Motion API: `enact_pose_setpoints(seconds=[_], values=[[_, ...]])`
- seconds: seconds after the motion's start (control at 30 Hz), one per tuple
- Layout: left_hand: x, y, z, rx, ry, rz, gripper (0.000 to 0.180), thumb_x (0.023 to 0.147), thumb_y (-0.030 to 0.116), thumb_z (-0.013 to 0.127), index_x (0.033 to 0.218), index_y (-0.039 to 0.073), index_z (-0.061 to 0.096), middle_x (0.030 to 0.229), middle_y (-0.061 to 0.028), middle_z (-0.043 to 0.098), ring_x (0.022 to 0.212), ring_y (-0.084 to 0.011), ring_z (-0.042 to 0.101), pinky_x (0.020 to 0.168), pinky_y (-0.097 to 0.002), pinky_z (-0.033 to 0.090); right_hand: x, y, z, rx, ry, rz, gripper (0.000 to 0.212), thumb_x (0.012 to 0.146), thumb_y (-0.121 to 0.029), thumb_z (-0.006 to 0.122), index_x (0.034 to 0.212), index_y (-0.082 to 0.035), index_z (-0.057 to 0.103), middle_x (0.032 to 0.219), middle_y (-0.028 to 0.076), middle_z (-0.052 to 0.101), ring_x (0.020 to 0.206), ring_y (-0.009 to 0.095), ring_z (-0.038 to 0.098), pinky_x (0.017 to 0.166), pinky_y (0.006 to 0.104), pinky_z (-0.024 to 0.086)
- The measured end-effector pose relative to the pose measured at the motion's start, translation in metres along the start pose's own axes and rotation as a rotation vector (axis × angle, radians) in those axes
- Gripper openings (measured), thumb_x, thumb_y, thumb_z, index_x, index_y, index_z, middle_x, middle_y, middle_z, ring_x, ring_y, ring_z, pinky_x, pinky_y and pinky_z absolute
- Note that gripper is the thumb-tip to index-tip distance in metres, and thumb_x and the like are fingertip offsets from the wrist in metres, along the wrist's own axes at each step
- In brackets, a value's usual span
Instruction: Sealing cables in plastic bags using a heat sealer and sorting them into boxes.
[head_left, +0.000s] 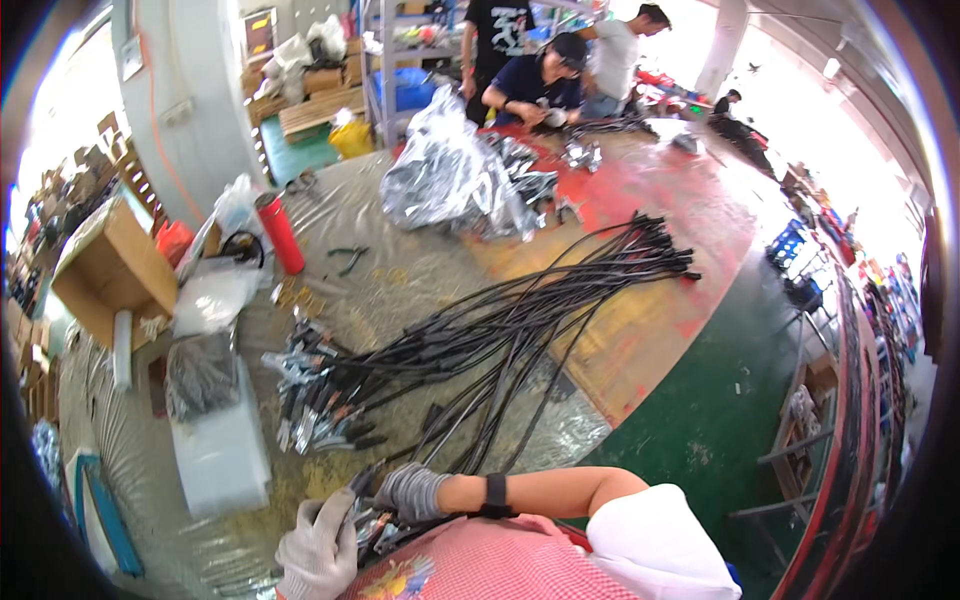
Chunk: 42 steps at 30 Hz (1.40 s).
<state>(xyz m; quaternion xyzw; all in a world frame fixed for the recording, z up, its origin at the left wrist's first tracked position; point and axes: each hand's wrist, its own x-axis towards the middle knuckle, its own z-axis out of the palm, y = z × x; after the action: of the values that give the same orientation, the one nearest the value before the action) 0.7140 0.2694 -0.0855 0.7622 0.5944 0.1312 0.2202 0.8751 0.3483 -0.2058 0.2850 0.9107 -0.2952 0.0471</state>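
My left hand (318, 552), in a pale knit glove, is closed at the table's near edge. Its fingers pinch the dark end of a black cable (366, 478). Close beside it is my right hand (412, 491), in a grey striped glove with a black band at the wrist. That hand is bent inward against the same cable, and its fingertips are mostly hidden. Below both hands, some silvery wrapped cable ends (372, 528) show against my red checked apron. Just beyond lies a large bundle of black cables (480, 320), its nearer ends wrapped in silver foil (300, 368).
A red bottle (280, 234), green-handled pliers (348, 260) and an open cardboard box (118, 272) stand or lie on the left. Clear plastic bags (440, 175) are heaped farther back. Across the table, a person in a dark cap (545, 85) works; others stand behind.
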Motion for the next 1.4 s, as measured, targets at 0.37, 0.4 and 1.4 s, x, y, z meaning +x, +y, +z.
enact_pose_setpoints(seconds=[0.37,0.4,1.4], values=[[0.007,-0.048,0.027,-0.037,0.11,0.211,0.042,0.079,0.009,0.056,0.121,0.003,0.051,0.104,-0.0154,0.061,0.077,-0.028,0.063,0.071,-0.038,0.05,0.056,-0.019,0.091,0.114,0.376,0.059,0.033,0.065,-0.015,0.067,0.097,-0.01,0.063,0.084,0.016,0.063,0.08,0.036,0.06,0.071,0.0426,0.049],[0.0,-0.03,0.011,0.062,-0.062,0.036,0.041,0.078,0.008,0.056,0.119,0.003,0.053,0.107,-0.0159,0.062,0.087,-0.0279,0.064,0.079,-0.0347,0.05,0.062,-0.022,0.094,0.119,0.375,0.053,0.033,0.065,-0.015,0.067,0.097,-0.01,0.063,0.084,0.016,0.063,0.08,0.036,0.06,0.071,0.0426,0.049],[0.04,-0.142,0.078,-0.074,-0.338,-0.178,0.031,0.081,0.032,0.056,0.103,0.011,0.063,0.094,-0.0136,0.063,0.087,-0.0304,0.062,0.077,-0.0403,0.049,0.012,0.153,0.035,0.184,0.215,0.764,0.045,0.077,-0.042,0.061,0.104,-0.006,0.061,0.096,0.014,0.066,0.094,0.033,0.061,0.084,0.0425,0.045]])
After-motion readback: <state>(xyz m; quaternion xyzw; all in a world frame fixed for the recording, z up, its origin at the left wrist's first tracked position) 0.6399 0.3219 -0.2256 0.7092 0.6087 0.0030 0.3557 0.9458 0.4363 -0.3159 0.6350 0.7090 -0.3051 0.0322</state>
